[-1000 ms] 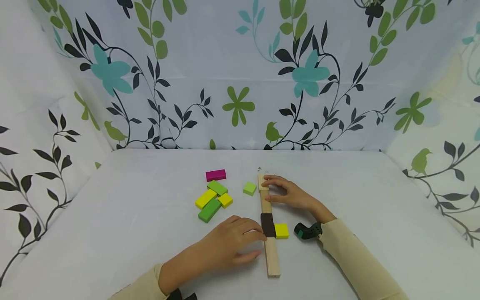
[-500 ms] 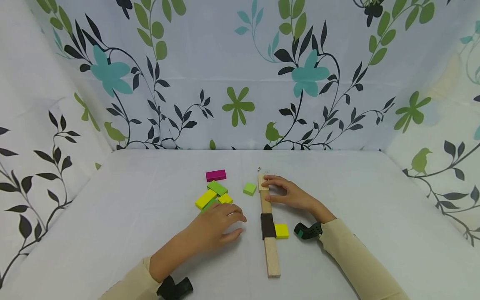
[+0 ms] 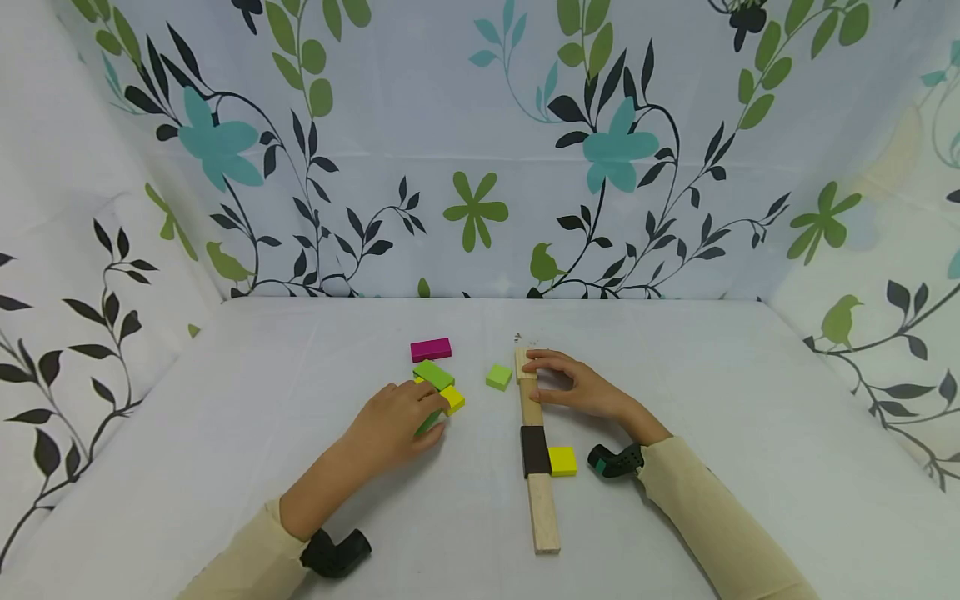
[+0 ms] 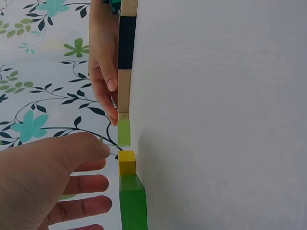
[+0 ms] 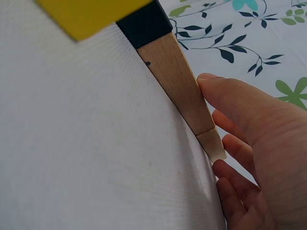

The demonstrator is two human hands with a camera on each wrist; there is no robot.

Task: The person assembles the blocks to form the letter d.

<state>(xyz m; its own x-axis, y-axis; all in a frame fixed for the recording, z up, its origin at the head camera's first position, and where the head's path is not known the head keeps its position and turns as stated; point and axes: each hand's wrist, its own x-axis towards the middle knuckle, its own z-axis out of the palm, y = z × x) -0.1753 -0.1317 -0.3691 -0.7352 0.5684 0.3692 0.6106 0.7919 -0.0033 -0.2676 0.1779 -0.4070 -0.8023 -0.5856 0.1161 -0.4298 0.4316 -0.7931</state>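
My left hand (image 3: 390, 424) hovers over a green block (image 3: 429, 422), partly hiding it. In the left wrist view its straight fingers (image 4: 88, 206) and thumb stand apart, with the green block (image 4: 133, 203) beside them. My right hand (image 3: 584, 388) rests at the far part of a row of blocks. Its thumb touches the side of a wooden block (image 5: 177, 84), and its fingertips are by the pale end block (image 3: 522, 364). A dark brown block (image 3: 536, 451) and a long pale wooden block (image 3: 543, 514) continue the row toward me.
A yellow block (image 3: 562, 461) lies against the dark one's right side. A light green block (image 3: 498, 377) sits left of the row. Near my left hand are a lime block (image 3: 433, 373), a yellow block (image 3: 453, 400) and a magenta block (image 3: 431, 350). Patterned cloth (image 3: 420, 125) rises behind.
My left hand has left the near part of the row and moved left and away from me, over the green block. My right hand has stayed in place.
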